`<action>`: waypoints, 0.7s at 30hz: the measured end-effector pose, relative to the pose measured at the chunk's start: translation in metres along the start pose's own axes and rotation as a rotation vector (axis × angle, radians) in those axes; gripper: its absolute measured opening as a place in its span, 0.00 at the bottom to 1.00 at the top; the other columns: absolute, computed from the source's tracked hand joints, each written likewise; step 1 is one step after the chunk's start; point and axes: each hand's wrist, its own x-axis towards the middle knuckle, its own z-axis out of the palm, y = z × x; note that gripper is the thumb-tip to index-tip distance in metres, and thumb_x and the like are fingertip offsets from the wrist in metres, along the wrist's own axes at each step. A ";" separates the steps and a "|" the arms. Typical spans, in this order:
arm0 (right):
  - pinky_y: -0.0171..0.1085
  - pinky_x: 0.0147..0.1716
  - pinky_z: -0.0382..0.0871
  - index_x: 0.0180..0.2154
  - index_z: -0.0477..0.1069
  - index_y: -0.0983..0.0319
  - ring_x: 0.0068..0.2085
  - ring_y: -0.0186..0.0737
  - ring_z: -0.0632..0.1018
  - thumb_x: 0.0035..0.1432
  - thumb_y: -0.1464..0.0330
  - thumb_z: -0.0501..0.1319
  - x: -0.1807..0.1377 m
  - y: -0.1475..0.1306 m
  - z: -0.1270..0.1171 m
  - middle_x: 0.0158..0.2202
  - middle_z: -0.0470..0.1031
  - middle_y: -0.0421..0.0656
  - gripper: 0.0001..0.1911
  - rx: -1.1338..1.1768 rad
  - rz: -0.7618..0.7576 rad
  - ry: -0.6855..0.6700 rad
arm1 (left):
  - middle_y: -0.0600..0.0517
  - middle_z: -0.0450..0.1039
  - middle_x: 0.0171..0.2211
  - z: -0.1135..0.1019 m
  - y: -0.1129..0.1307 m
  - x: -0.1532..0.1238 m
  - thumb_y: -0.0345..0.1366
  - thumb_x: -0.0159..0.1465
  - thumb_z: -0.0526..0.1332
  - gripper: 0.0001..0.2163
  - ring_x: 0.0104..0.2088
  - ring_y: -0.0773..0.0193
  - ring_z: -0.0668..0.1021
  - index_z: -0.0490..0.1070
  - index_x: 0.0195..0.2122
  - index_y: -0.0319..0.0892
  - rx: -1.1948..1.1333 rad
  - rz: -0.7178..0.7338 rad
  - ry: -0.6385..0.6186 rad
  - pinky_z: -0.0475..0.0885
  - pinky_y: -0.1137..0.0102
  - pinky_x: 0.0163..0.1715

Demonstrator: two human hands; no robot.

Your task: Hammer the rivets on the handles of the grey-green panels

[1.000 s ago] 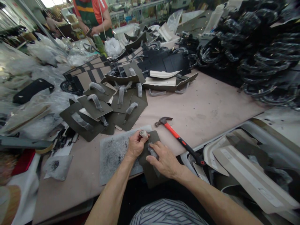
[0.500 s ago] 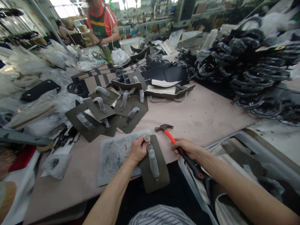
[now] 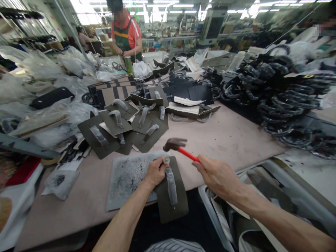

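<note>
Panel of flat dark-olive sheet (image 3: 180,190) lies at 6 o'clock, overlapping the 3 o'clock edge of a grey speckled rectangular board (image 3: 126,182). Near end overhangs the pinkish work surface (image 3: 223,129); only the far part needs backing, I'd guess. Clear-film-wrapped strap (image 3: 171,187) runs up its middle toward 12. Short pale cylinder with a round top (image 3: 166,160) is held upright at the strap's far end, presumably to leave that top exposed, fingers below it. Red-handled claw hammer (image 3: 183,152) has its head near that top at 12–1 o'clock, claw toward 3; gripped back from the head, likely for swing room. Similar strapped panels (image 3: 136,130) heaped at 11, probably to keep them out of the way.

Left hand (image 3: 156,171): closed, pinching the cylinder; its foot is hidden, can't tell what it bears on. Right hand (image 3: 217,175): wrapped tight round the hammer handle, clear of the panel, 3–4 o'clock from the cylinder.
</note>
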 end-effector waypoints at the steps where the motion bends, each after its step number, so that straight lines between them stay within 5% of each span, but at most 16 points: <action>1: 0.37 0.23 0.50 0.32 0.60 0.58 0.20 0.36 0.64 0.70 0.57 0.43 0.000 -0.002 -0.003 0.22 0.66 0.41 0.18 0.036 0.030 0.106 | 0.51 0.78 0.32 0.000 0.000 0.000 0.32 0.63 0.59 0.06 0.32 0.60 0.78 0.76 0.38 0.44 -0.004 0.003 -0.002 0.70 0.69 0.35; 4: 0.37 0.25 0.55 0.33 0.60 0.58 0.23 0.38 0.67 0.71 0.56 0.38 -0.002 -0.004 -0.002 0.23 0.68 0.44 0.21 0.068 0.079 0.283 | 0.50 0.78 0.33 0.000 0.000 0.000 0.31 0.63 0.59 0.07 0.34 0.59 0.78 0.76 0.39 0.43 -0.009 0.015 -0.003 0.71 0.68 0.36; 9: 0.37 0.23 0.44 0.31 0.61 0.59 0.19 0.35 0.62 0.70 0.60 0.45 -0.007 0.001 0.015 0.20 0.65 0.39 0.17 -0.082 -0.038 -0.128 | 0.52 0.77 0.30 -0.001 0.000 0.000 0.28 0.61 0.60 0.07 0.31 0.60 0.78 0.76 0.37 0.43 0.030 0.022 -0.008 0.70 0.70 0.33; 13: 0.36 0.25 0.48 0.34 0.61 0.60 0.22 0.36 0.66 0.71 0.60 0.42 -0.009 0.001 0.018 0.23 0.68 0.41 0.17 0.022 0.051 -0.003 | 0.51 0.78 0.34 -0.001 0.001 0.000 0.30 0.63 0.59 0.08 0.35 0.60 0.79 0.76 0.40 0.44 0.005 0.027 -0.020 0.71 0.69 0.38; 18: 0.37 0.25 0.45 0.33 0.63 0.60 0.22 0.36 0.65 0.69 0.59 0.46 -0.010 0.016 0.024 0.23 0.69 0.41 0.16 0.018 0.159 -0.235 | 0.52 0.78 0.33 -0.001 0.000 -0.001 0.30 0.63 0.58 0.08 0.34 0.61 0.78 0.75 0.41 0.42 0.024 -0.020 -0.032 0.70 0.69 0.37; 21: 0.35 0.26 0.51 0.32 0.62 0.60 0.25 0.37 0.67 0.70 0.58 0.43 -0.002 0.040 0.039 0.24 0.69 0.41 0.19 0.206 0.270 -0.214 | 0.52 0.78 0.34 0.000 -0.001 -0.001 0.30 0.63 0.58 0.07 0.35 0.61 0.78 0.75 0.40 0.42 0.008 -0.022 -0.030 0.71 0.70 0.39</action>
